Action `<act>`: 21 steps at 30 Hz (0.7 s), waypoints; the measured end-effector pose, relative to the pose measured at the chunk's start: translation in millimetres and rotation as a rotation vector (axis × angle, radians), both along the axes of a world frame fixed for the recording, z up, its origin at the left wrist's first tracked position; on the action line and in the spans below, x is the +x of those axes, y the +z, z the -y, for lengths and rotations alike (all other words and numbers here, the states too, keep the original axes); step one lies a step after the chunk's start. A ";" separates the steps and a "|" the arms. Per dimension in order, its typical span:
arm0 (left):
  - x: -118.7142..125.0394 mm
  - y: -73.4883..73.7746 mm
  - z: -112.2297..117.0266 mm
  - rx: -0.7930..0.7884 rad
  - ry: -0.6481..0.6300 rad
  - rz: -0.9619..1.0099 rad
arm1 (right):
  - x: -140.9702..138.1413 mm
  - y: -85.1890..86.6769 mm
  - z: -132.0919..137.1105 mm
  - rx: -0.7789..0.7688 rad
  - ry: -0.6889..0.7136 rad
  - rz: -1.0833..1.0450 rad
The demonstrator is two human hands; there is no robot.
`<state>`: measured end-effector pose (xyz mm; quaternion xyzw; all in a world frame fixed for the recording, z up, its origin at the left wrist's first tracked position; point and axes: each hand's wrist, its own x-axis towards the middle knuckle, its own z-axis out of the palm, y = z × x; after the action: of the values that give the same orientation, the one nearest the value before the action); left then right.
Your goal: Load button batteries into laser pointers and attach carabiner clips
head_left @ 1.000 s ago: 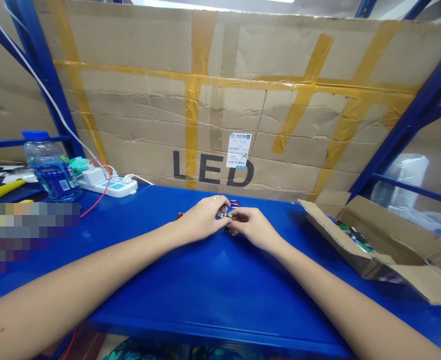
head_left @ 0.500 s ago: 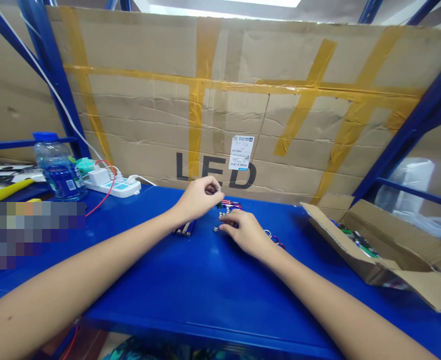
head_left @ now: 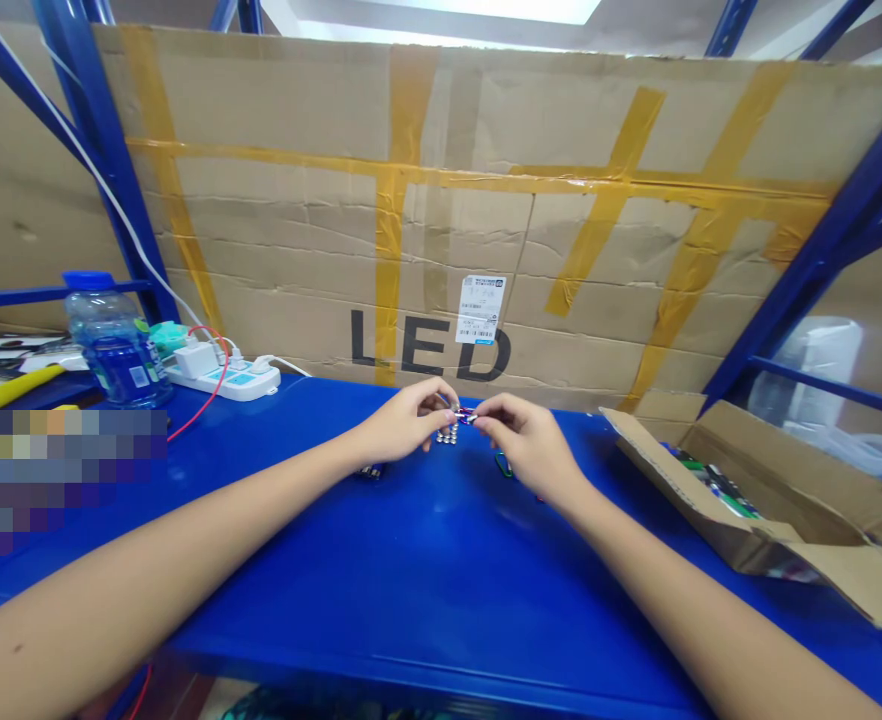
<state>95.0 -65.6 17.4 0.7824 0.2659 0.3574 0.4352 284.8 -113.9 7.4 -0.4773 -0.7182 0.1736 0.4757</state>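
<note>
My left hand (head_left: 413,422) and my right hand (head_left: 535,445) meet over the back middle of the blue table (head_left: 411,580). Both are closed in a pinch, fingertips almost touching. Between them shows a small silvery piece (head_left: 469,418), too small to name; which hand bears it I cannot tell. Just below the left fingertips lie several small silver metal parts (head_left: 447,436) in a cluster. Dark slim rods with silver ends (head_left: 370,471) lie partly hidden under my left wrist. A green ring-like clip (head_left: 502,464) rests beside my right hand, partly covered by it.
An open cardboard box (head_left: 741,540) with pen-like items (head_left: 718,485) stands at right. At left are a bottle with a blue cap (head_left: 115,345), a white power strip (head_left: 242,381) and a red wire (head_left: 205,400). A large cardboard sheet (head_left: 298,250) walls off the back.
My right hand has lifted away from the small silver parts and moved right and up to meet my left. My left hand has come down slightly. The fingertips are now together.
</note>
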 end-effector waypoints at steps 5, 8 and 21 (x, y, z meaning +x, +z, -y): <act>3.2 -5.1 5.3 0.150 0.045 -0.092 | 1.9 4.0 0.6 0.036 0.009 -0.028; 5.0 -5.0 7.9 0.170 0.073 -0.109 | -0.3 2.0 0.3 0.051 -0.002 0.002; 2.6 -6.0 16.4 0.472 0.127 -0.208 | 4.6 1.6 -3.0 -0.134 0.124 -0.041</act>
<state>97.6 -82.0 11.5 0.8765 0.2672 0.3538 0.1875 289.3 -110.8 9.0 -0.4592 -0.7231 0.2603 0.4456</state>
